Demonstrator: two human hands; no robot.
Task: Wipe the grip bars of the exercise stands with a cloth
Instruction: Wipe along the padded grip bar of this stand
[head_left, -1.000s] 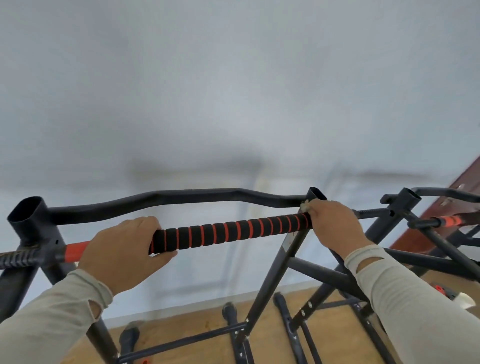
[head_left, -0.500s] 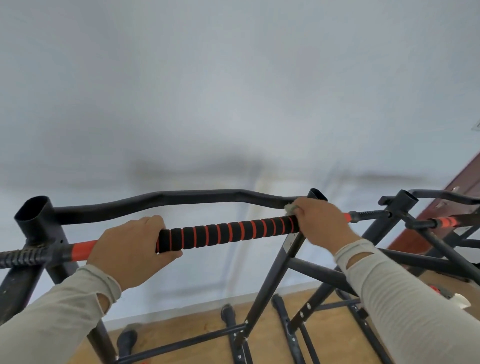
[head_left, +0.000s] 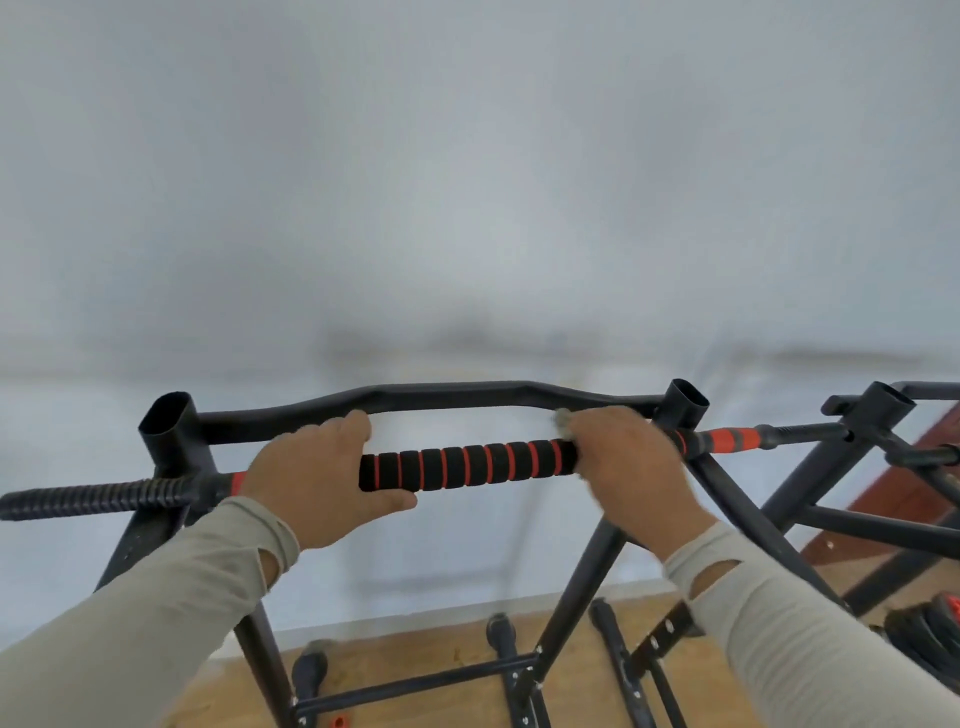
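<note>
A black foam grip bar (head_left: 467, 466) with red rings runs across the top of a black exercise stand (head_left: 166, 421). My left hand (head_left: 317, 483) is wrapped around the bar's left part. My right hand (head_left: 631, 470) grips the bar's right part through a small pale cloth (head_left: 562, 415), of which only a corner shows above my fingers. Past my right hand the bar continues as a red and grey section (head_left: 727, 440).
A curved black top bar (head_left: 447, 392) lies behind the grip bar. A second black stand (head_left: 883, 405) stands at the right, by a reddish-brown door (head_left: 883, 525). The wall is white, the floor wooden. Black gear with red (head_left: 935, 629) lies on the floor at right.
My right hand with the cloth has slid left along the grip bar, away from the right post. My left hand keeps its hold. The view has shifted, so the stand sits further right.
</note>
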